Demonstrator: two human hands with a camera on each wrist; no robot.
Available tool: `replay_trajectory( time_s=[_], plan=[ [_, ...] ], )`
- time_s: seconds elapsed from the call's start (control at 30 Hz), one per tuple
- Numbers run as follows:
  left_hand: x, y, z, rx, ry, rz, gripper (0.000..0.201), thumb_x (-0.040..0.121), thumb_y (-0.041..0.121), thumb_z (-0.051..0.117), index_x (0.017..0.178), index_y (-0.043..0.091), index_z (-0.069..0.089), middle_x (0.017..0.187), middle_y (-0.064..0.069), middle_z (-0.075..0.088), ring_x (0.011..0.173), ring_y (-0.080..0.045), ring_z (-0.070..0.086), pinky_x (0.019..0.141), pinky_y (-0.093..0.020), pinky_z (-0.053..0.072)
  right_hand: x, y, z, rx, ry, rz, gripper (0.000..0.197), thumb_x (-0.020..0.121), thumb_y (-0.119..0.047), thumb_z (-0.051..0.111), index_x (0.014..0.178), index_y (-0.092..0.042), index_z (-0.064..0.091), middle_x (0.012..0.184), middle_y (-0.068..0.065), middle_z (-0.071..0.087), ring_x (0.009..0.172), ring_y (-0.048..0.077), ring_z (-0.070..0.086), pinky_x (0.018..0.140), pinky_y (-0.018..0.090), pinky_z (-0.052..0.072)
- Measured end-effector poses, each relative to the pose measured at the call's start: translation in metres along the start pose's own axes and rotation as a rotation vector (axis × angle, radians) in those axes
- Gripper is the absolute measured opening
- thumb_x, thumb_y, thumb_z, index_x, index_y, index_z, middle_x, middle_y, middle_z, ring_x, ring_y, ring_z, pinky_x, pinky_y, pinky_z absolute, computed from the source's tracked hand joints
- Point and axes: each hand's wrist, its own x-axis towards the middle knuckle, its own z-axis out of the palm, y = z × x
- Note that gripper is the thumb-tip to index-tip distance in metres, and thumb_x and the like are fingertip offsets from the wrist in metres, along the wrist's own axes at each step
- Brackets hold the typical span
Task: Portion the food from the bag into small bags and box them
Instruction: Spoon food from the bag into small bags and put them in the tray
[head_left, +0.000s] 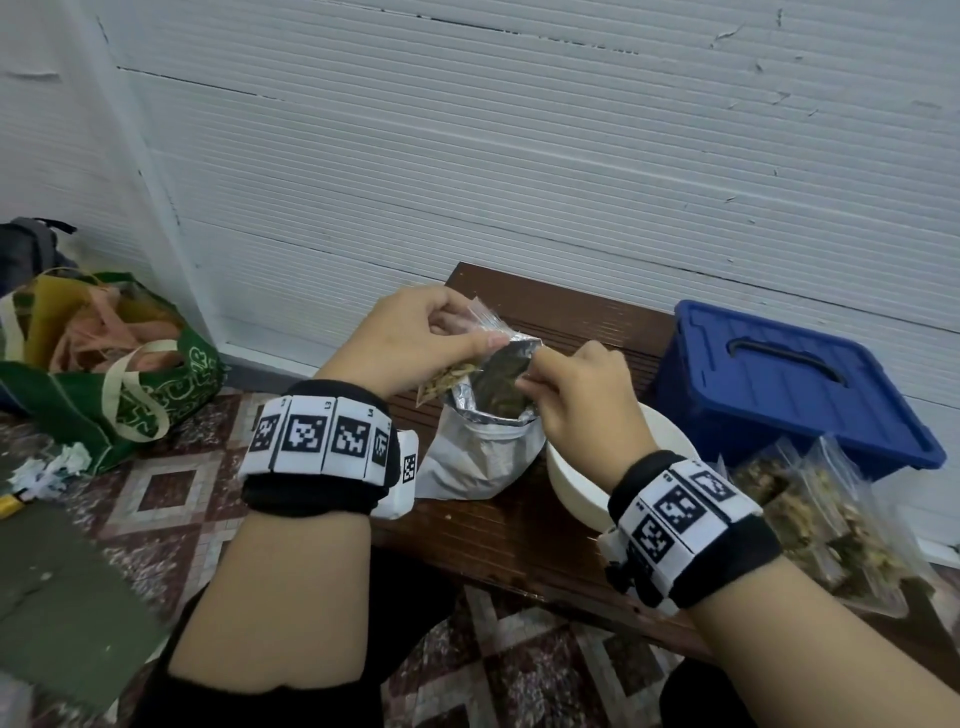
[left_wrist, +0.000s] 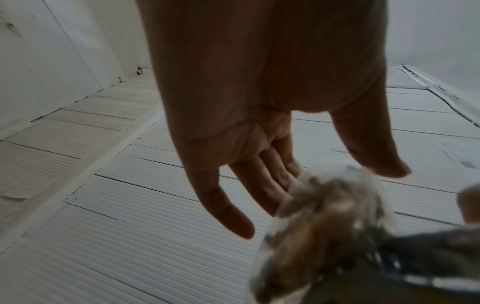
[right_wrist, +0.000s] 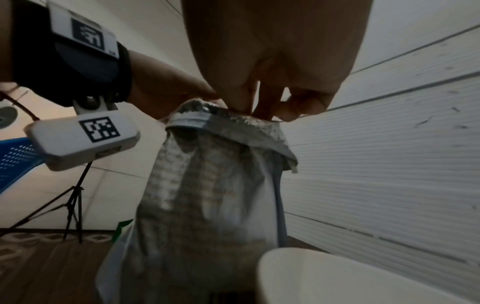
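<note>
While our left hand (head_left: 415, 338) pinched the small clear plastic bag (head_left: 449, 371), our right hand (head_left: 582, 395) pinched the silver foil bag's (head_left: 480, 452) rim; contents blurred.

Foil bag (head_left: 483, 447) upright, open; small clear bag (head_left: 452, 374) part-filled above rim.

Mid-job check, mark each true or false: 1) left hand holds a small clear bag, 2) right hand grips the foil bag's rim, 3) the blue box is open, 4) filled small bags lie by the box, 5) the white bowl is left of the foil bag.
1) True: the left hand pinches the small clear bag.
2) True: the right hand grips the foil bag rim.
3) False: the blue box has its lid on.
4) True: filled small bags lie in front of it.
5) False: the white bowl sits to the foil bag's right.
</note>
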Motion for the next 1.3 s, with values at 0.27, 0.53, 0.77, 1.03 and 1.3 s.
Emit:
replay_trajectory(
  time_s=[0.27, 0.53, 0.77, 1.03, 1.3],
  plan=[
    [0.0, 0.001, 0.0, 0.028, -0.028, 0.0, 0.048, 0.07, 0.052, 0.075, 0.108, 0.025, 0.066, 0.101, 0.009, 0.069, 0.097, -0.005, 0.063, 0.087, -0.028, 0.052, 0.007, 0.002, -0.004, 0.453, 0.033, 0.43, 0.021, 0.091, -0.016, 0.06, 0.073, -0.007, 0.053, 0.07, 0.011, 0.064, 0.071, 0.027, 0.059, 0.067, 0.034, 0.045],
    [-0.004, 0.007, -0.003, -0.008, 0.048, 0.016, 0.039, 0.073, 0.048, 0.075, 0.104, 0.026, 0.064, 0.095, 0.015, 0.064, 0.089, 0.004, 0.059, 0.071, -0.011, 0.044, 0.012, 0.016, -0.021, 0.553, 0.302, 0.807, 0.017, 0.096, -0.019, 0.053, 0.082, -0.009, 0.055, 0.062, -0.008, 0.058, 0.058, 0.003, 0.049, 0.05, 0.005, 0.037],
    [-0.008, 0.008, -0.012, -0.032, 0.03, 0.023, 0.041, 0.066, 0.04, 0.081, 0.103, 0.03, 0.068, 0.092, 0.015, 0.067, 0.084, 0.006, 0.061, 0.073, -0.012, 0.046, 0.02, 0.028, -0.042, 0.513, 0.415, 0.917, 0.029, 0.095, -0.019, 0.054, 0.067, -0.016, 0.044, 0.061, -0.01, 0.045, 0.056, -0.001, 0.042, 0.054, 0.018, 0.035],
    [-0.006, 0.01, -0.008, 0.02, -0.024, 0.047, 0.049, 0.062, 0.033, 0.087, 0.106, 0.025, 0.067, 0.088, 0.016, 0.066, 0.072, 0.015, 0.059, 0.064, 0.001, 0.043, 0.039, 0.042, -0.069, 0.507, 0.548, 0.903, 0.033, 0.092, -0.02, 0.056, 0.065, -0.019, 0.037, 0.077, 0.009, 0.057, 0.067, 0.014, 0.053, 0.061, 0.02, 0.042],
    [-0.007, 0.018, 0.0, 0.053, -0.027, 0.073, 0.046, 0.061, 0.033, 0.087, 0.102, 0.028, 0.066, 0.091, 0.017, 0.063, 0.08, 0.008, 0.058, 0.061, 0.003, 0.04, 0.053, 0.009, -0.066, 0.492, 0.502, 0.694, 0.026, 0.094, -0.021, 0.054, 0.07, -0.024, 0.043, 0.088, 0.018, 0.067, 0.084, 0.029, 0.065, 0.077, 0.037, 0.05]
  ],
)
